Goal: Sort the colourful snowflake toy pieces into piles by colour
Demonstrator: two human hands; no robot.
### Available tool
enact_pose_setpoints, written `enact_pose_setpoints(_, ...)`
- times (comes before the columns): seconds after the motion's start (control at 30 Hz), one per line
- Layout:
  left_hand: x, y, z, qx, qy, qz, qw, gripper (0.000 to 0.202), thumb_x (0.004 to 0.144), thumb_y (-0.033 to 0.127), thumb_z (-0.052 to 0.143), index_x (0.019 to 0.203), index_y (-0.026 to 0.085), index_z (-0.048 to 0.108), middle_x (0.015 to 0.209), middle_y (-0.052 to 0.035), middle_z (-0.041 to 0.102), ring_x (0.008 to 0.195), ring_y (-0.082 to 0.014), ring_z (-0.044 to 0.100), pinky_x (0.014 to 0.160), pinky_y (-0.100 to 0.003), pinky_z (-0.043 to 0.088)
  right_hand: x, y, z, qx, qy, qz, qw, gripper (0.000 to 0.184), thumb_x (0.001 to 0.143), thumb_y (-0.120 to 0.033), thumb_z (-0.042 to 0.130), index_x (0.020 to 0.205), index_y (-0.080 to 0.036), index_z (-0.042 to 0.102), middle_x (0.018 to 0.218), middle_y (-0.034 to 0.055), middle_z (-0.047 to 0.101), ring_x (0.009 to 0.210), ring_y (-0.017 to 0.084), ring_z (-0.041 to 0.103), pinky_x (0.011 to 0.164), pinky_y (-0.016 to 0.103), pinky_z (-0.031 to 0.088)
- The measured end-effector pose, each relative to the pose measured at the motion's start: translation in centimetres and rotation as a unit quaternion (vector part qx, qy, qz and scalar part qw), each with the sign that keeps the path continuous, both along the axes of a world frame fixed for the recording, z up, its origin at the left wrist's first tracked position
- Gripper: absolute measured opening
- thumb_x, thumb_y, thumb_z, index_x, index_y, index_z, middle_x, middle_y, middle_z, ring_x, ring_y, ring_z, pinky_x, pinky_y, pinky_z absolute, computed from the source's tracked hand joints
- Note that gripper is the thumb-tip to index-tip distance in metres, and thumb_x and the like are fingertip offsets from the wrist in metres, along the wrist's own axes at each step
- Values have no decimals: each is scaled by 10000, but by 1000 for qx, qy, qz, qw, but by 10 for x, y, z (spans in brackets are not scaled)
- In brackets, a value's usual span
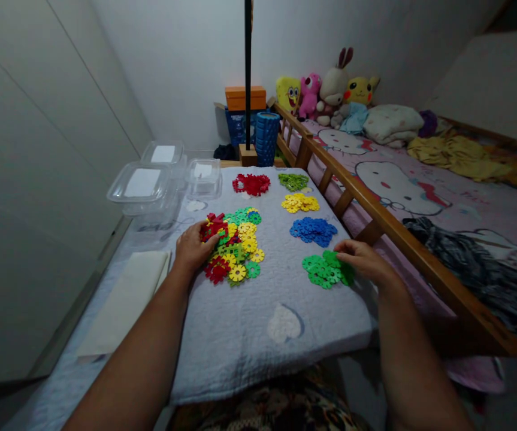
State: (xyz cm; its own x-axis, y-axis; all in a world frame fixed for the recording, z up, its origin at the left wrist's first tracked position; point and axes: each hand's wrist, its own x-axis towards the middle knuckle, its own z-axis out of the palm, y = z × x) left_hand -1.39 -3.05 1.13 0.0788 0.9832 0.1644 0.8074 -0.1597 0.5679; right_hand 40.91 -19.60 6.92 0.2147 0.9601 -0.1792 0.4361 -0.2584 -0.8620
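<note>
Right grip: right hand [366, 258], fingertips on the far right edge of the green pile [321, 270]; from here I cannot tell whether a piece is pinched.
Left grip: left hand [192, 246], fingers curled against the left side of the mixed heap [235, 246]; whether it clasps anything, I cannot tell.
Tabletop [240, 341]: cloth-covered; if a forearm dragged that cover, I think the piles could run together.
Clear boxes [150, 206]: lidded, white papers [142, 182] on top, far left; too dim for me to tell what they contain.
Mixed heap: several colours overlapping loosely; a push from the left could topple it.
Blue pile [313, 230]: just beyond the green; a wide right-hand sweep might mingle them.
Loose yellow flower [257, 255]: heap's right edge; thin, so it could slip away if brushed.
</note>
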Motion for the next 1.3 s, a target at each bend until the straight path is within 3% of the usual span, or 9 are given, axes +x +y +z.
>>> enact_pose_setpoints(0.4, -3, 1, -3, -1, -4, -8, 1000, 559, 842, 491, 606, 1328, 215, 588, 1227, -110, 701, 1098, -273, 646, 958, -395, 499, -49, 1, 1, 11, -64, 79, 995, 170, 763, -335, 615, 838, -195, 675, 710, -10, 652, 634, 144, 577, 560, 234, 419)
enact_pose_setpoints(0.57, -3, 1, -4, -6, -8, -9, 1000, 577, 849, 503, 585, 1339, 200, 581, 1229, -116, 697, 1078, -267, 651, 937, -382, 505, -67, 2, -8, 46, -236, 138, 961, 150, 791, -198, 565, 834, -207, 709, 866, 32, 715, 858, 191, 616, 806, 305, 438)
enact_pose_setpoints(0.7, -3, 2, -5, -3, -7, -13, 1000, 580, 844, 512, 589, 1330, 196, 590, 1231, -118, 697, 1072, -268, 653, 938, -381, 504, -71, 0, -16, 40, -355, 125, 926, 189, 808, -163, 586, 899, -215, 743, 967, 70, 697, 977, 231, 569, 889, 346, 384)
enact_pose_setpoints(0.93, -4, 3, -8, 1, 2, -13, 1000, 579, 843, 494, 594, 1334, 187, 584, 1267, -120, 686, 1112, -269, 649, 967, -381, 497, -78, 5, -10, 47, -370, 117, 920, 236, 853, -168, 580, 1017, -220, 740, 1067, 84, 675, 1036, 256, 545, 919, 369, 383)
enact_pose_setpoints(1.13, -2, 0, -3, 0, -2, -8, 1000, 569, 845, 489, 606, 1330, 192, 589, 1280, -127, 683, 1143, -280, 646, 994, -392, 495, -135, 37, 2, 87, -339, 197, 916, 245, 912, -198, 572, 1103, -218, 724, 1136, 91, 687, 1089, 260, 555, 997, 392, 390)
enact_pose_setpoints(1.3, -1, -1, 0, 4, -5, -9, 1000, 533, 836, 444, 620, 1307, 196, 599, 1298, -128, 679, 1181, -291, 631, 1044, -424, 473, -185, 64, -13, 105, -351, 214, 905, 413, 945, -187, 510, 1332, -231, 647, 1345, 114, 611, 1193, 286, 505, 1032, 413, 394)
